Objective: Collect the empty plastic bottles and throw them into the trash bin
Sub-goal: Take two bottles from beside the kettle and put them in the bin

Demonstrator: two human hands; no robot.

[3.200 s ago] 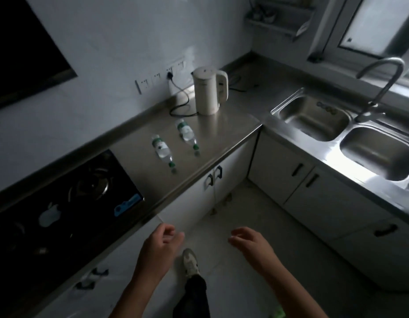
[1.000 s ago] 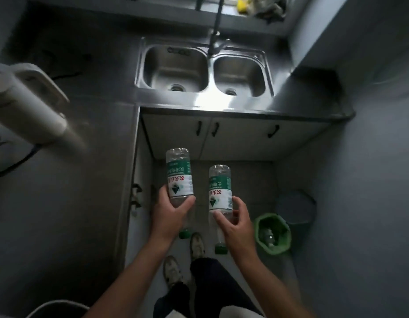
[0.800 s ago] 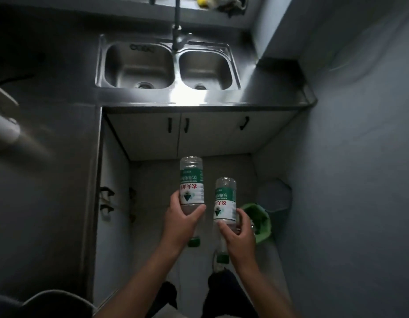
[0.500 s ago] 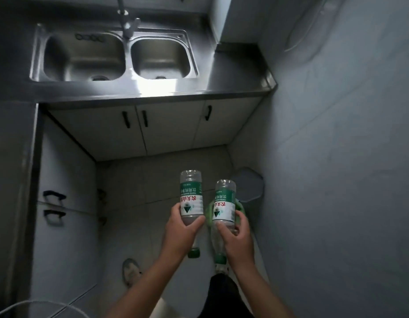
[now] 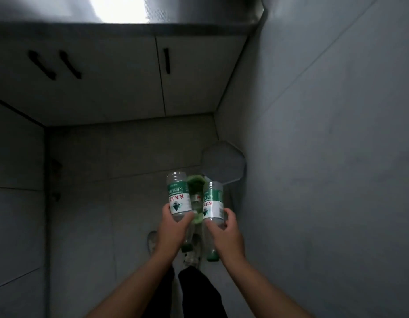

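I hold two clear plastic bottles with green-and-white labels, caps pointing toward me. My left hand (image 5: 173, 228) grips the left bottle (image 5: 177, 195). My right hand (image 5: 224, 232) grips the right bottle (image 5: 212, 201). Both bottles hang over a green trash bin (image 5: 195, 184) on the floor, which shows only in the gap between them. Another bottle lies inside the bin. The bin's grey lid (image 5: 223, 162) stands open against the right wall.
White cabinet doors with black handles (image 5: 166, 60) run along the far side under a steel counter edge (image 5: 199, 26). More cabinets line the left. A plain wall (image 5: 325, 157) closes the right. My feet (image 5: 192, 251) stand on the tiled floor just before the bin.
I turned from the counter and sink toward the bin and leaned down. Both bottles moved from beside the bin to right over it, hiding most of it.
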